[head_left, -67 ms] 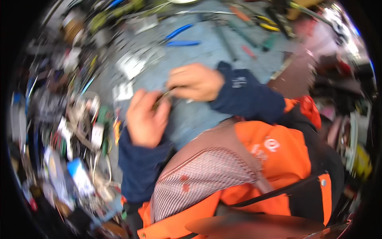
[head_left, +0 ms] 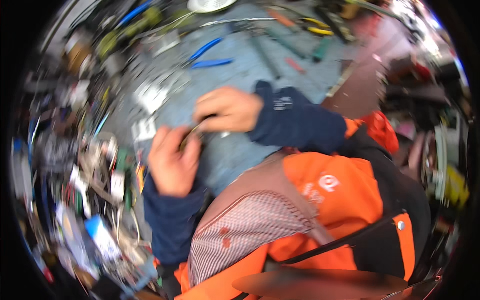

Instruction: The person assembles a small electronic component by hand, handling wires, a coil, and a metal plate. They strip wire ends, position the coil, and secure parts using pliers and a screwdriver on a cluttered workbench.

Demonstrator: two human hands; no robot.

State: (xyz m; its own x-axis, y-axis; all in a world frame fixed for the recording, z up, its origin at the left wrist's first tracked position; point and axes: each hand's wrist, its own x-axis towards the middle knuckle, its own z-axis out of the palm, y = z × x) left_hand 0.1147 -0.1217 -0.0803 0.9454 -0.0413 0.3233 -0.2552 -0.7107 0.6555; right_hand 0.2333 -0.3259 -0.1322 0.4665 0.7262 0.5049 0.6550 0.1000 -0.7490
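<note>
My left hand (head_left: 172, 162) is closed, with thumb and fingers pinching a small, thin, yellowish-dark piece (head_left: 192, 131) too blurred to name. From the right, my right hand (head_left: 227, 110) meets it with fingertips pressed together at the other end of that piece. Both hands are just above the blue-grey worktop (head_left: 220, 162). Beyond them lie pliers with blue handles (head_left: 212, 63), spread apart. White flat pieces (head_left: 150, 97) are on the worktop to the left of my right hand.
Yellow-handled pliers (head_left: 317, 27), a green-handled tool (head_left: 320, 50) and a small red item (head_left: 295, 65) lie at the back. Tangled cables, a blue-and-white box (head_left: 102, 236) and clutter crowd the left. A brown surface (head_left: 357, 92) and more clutter are on the right.
The whole view has shifted, so worktop, tools and hands appear farther left. Both hands keep the same pinching pose around the small piece.
</note>
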